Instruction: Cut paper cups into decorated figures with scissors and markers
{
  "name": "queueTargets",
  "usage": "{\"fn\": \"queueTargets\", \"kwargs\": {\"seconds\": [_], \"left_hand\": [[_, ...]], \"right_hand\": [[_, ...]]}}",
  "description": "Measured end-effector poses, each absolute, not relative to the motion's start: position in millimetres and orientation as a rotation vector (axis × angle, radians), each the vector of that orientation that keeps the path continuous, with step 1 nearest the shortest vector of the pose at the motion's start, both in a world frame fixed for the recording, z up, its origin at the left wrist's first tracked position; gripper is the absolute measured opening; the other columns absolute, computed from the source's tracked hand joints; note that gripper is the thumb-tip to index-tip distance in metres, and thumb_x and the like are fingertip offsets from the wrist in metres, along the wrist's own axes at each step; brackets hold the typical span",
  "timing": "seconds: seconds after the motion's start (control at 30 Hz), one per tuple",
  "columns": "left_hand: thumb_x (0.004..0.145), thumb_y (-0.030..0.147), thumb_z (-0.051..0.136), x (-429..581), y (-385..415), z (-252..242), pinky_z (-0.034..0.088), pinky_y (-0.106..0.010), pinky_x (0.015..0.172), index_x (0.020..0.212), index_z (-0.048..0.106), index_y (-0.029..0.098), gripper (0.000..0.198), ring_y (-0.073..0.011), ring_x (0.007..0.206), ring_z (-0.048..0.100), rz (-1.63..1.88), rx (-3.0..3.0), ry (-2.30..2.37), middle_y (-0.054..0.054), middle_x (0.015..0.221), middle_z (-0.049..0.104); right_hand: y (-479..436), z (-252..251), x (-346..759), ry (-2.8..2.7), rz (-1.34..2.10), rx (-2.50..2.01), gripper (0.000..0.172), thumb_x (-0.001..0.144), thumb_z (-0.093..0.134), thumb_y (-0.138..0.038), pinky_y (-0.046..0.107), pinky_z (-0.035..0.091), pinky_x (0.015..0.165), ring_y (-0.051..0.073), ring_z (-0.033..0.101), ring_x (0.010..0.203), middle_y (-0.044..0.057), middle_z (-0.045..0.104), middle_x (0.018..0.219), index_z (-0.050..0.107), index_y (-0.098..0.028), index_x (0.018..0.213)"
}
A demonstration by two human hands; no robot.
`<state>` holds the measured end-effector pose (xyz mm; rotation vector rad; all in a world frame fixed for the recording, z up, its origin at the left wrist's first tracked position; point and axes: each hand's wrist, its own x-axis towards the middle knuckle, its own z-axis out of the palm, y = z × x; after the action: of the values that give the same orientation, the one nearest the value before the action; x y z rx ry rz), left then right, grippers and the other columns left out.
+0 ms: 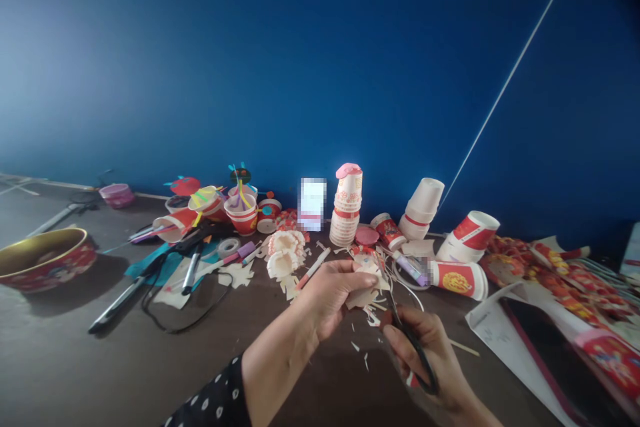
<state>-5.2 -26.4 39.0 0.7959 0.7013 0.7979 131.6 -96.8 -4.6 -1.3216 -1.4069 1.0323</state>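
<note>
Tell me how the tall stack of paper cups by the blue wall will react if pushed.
The cup stack is tall and narrow, so it would probably tip rather than slide. Being nested paper cups, it is likely light. The pink cap sitting on top may well fall off.

**Hands, head view.** The bare left hand is shown with its back to the camera, and its fingers are curled together in a pinch at the tips. The left forearm is bare up to a dark, white-dotted fabric sleeve. The bare right hand is held just below and to the right of the left, its fingers closed in a grip.
</note>
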Motion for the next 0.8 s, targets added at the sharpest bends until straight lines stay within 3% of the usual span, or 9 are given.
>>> {"fn": "queueTargets", "kwargs": {"seconds": [0.33, 0.57, 0.8], "left_hand": [[0.053, 0.015, 0.070, -2.4, -29.8, 33.7, 0.041, -0.025, 0.052, 0.057, 0.053, 0.013, 0.017, -0.0102, 0.048, 0.052, 0.793, 0.714, 0.689, -0.001, 0.052, 0.057], [0.058, 0.022, 0.068, -9.7, -22.2, 36.6, 0.031, -0.020, 0.046, 0.061, 0.058, 0.013, 0.015, -0.0049, 0.044, 0.042, 0.802, 0.985, 0.746, 0.001, 0.053, 0.055], [0.055, 0.015, 0.067, -5.8, -25.4, 36.5, 0.033, -0.020, 0.047, 0.057, 0.055, 0.013, 0.013, -0.0049, 0.042, 0.043, 0.750, 0.930, 0.721, 0.002, 0.049, 0.052]], "right_hand": [[-97.4, -4.7, 130.6, -1.361, 0.996, -1.340, 0.033, 0.069, 0.057, -0.048, 0.016, 0.030, 0.030, 0.005, 0.035, 0.029, -0.007, 0.037, 0.037, 0.052, -0.016, 0.060], [-96.0, -6.7, 131.7, -1.350, 1.073, -1.299, 0.035, 0.068, 0.058, -0.049, 0.016, 0.030, 0.031, 0.005, 0.035, 0.029, -0.007, 0.038, 0.039, 0.054, -0.015, 0.061], [-95.1, -17.4, 128.7, -1.246, 1.079, -1.224, 0.034, 0.065, 0.062, -0.049, 0.019, 0.033, 0.034, 0.006, 0.036, 0.034, -0.006, 0.041, 0.042, 0.057, -0.015, 0.068]]}}
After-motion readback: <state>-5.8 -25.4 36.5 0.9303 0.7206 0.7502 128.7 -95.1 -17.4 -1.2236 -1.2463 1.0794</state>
